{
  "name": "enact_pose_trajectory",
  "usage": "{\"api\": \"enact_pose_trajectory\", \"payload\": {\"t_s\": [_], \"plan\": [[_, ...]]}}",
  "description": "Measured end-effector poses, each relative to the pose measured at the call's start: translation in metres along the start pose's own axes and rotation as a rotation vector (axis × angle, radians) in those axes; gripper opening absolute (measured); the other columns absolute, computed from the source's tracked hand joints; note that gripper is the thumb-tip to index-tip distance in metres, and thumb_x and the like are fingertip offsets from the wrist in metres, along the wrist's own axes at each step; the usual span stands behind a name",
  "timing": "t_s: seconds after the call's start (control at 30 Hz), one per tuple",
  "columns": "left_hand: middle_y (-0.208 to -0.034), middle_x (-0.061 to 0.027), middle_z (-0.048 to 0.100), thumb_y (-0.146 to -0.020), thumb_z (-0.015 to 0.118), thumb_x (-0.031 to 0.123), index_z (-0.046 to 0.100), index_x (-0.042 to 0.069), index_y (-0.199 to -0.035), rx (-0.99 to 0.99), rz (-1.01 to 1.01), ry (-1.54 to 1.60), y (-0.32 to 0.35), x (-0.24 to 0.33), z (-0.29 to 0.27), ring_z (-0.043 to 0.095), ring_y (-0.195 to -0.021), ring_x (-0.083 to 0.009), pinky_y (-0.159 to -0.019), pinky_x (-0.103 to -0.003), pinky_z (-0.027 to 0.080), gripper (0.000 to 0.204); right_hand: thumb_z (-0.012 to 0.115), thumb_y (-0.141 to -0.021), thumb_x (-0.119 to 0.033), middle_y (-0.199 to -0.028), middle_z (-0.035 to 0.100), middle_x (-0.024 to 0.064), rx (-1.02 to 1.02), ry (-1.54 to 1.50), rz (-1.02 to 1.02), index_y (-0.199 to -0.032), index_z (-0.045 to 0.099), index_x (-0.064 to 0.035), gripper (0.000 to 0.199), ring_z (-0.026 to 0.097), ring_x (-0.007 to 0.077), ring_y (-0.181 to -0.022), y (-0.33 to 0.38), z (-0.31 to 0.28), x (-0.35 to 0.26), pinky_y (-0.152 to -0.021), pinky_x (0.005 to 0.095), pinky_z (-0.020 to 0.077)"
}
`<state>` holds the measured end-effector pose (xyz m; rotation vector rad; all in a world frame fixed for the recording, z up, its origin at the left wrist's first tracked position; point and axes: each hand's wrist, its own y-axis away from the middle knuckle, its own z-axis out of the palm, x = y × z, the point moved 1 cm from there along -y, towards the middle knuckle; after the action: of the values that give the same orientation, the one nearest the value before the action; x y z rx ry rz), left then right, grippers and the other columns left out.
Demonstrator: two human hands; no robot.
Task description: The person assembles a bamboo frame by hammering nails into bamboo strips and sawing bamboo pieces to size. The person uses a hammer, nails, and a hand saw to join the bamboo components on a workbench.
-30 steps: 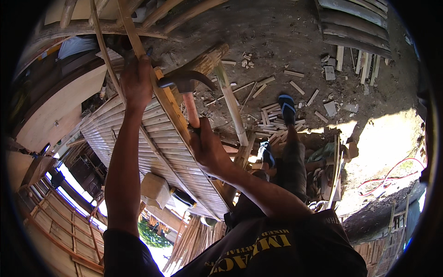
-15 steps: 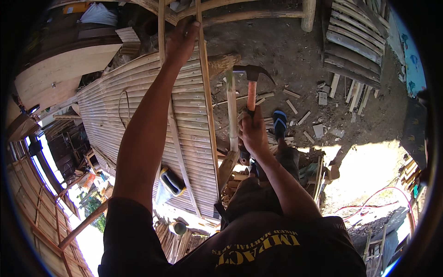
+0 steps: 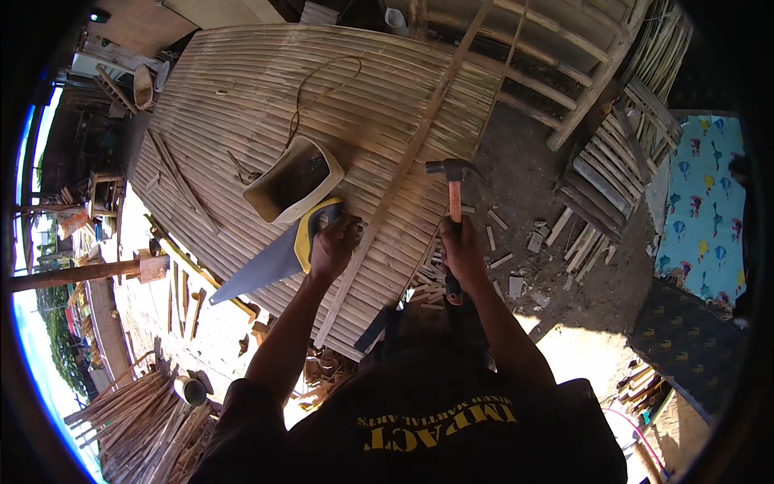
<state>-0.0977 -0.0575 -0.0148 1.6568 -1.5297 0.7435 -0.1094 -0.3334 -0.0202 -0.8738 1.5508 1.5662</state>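
Observation:
In my right hand (image 3: 463, 252), a claw hammer (image 3: 455, 196) stands upright, its dark head up and my fingers wrapped round the black grip. My left hand (image 3: 335, 247) is over the bamboo-slat surface (image 3: 379, 105), fingers curled, beside the black and yellow handle of a handsaw (image 3: 262, 264). Whether those fingers hold anything is hidden. The saw's blade points to the lower left. Just beyond its handle sits a beige open plastic container (image 3: 334, 171), with a thin looped cord behind it. A long wooden strip (image 3: 403, 168) lies diagonally across the slats, right of my left hand.
Pole framing (image 3: 601, 81) and a stack of slats (image 3: 605, 177) stand at the right, near a blue patterned sheet (image 3: 701, 202). Wood offcuts (image 3: 516, 286) litter the dirt floor. Bundled sticks (image 3: 141, 423) lie at lower left, beside a pale cylinder (image 3: 190, 391).
My left hand has let go of the wooden strips at the far side and come back near the saw handle. My right hand still holds the hammer. The view has swung toward the left.

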Motion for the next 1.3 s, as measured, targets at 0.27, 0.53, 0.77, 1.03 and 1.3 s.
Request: {"api": "enact_pose_trajectory", "payload": {"t_s": [0.27, 0.53, 0.77, 1.03, 1.3], "plan": [[-0.095, -0.0192, 0.071, -0.096, 0.059, 0.006, 0.066, 0.0, -0.11, 0.284, 0.294, -0.071, 0.099, -0.074, -0.113, 0.071, -0.086, -0.035, -0.075, -0.039, 0.057, 0.017, 0.058, -0.099, -0.02, -0.064, 0.048, -0.0022, -0.092, 0.134, 0.097, -0.113, 0.054, -0.0039, 0.022, 0.046, 0.0071, -0.046, 0.11, 0.108, 0.001, -0.042, 0.0281, 0.0401], [-0.101, -0.0198, 0.071, -0.091, 0.064, 0.02, 0.07, 0.004, -0.109, -0.045, 0.538, -0.313, -0.085, -0.041, -0.154, 0.068, -0.095, -0.04, -0.08, -0.045, 0.055, 0.025, 0.059, -0.1, -0.021, -0.065, 0.05, -0.0008, -0.144, 0.194, -0.01, -0.113, 0.056, -0.0017, 0.023, 0.047, 0.007, -0.046, 0.182, 0.125, 0.016, -0.04, 0.025, 0.0395], [-0.121, -0.0147, 0.071, -0.083, 0.066, 0.013, 0.074, 0.008, -0.114, -0.377, 0.122, -1.055, -0.15, -0.101, -0.111, 0.065, -0.118, -0.0315, -0.094, -0.043, 0.053, 0.032, 0.054, -0.102, -0.017, -0.061, 0.049, 0.0007, 0.049, 0.259, -0.013, -0.109, 0.054, -0.0026, 0.016, 0.043, 0.0086, -0.041, 0.216, 0.084, 0.032, -0.039, 0.0266, 0.036], [-0.105, -0.0159, 0.073, -0.091, 0.062, 0.018, 0.073, 0.008, -0.109, -0.163, 0.263, -0.965, -0.106, -0.059, -0.148, 0.072, -0.097, -0.0325, -0.08, -0.042, 0.058, 0.023, 0.061, -0.098, -0.015, -0.066, 0.05, -0.0009, 0.282, 0.044, -0.052, -0.111, 0.056, -0.0034, 0.018, 0.047, 0.0083, -0.05, 0.201, 0.104, 0.053, -0.044, 0.0253, 0.0398], [-0.09, -0.0151, 0.073, -0.097, 0.06, 0.016, 0.067, 0.003, -0.11, 0.171, 0.253, -0.012, 0.098, -0.075, -0.156, 0.073, -0.082, -0.0284, -0.071, -0.039, 0.058, 0.02, 0.071, -0.092, -0.021, -0.07, 0.052, -0.0022, 0.143, -0.113, 0.118, -0.101, 0.064, -0.0104, 0.016, 0.053, 0.0088, -0.057, 0.17, 0.152, 0.083, -0.049, 0.0277, 0.0438]]}}
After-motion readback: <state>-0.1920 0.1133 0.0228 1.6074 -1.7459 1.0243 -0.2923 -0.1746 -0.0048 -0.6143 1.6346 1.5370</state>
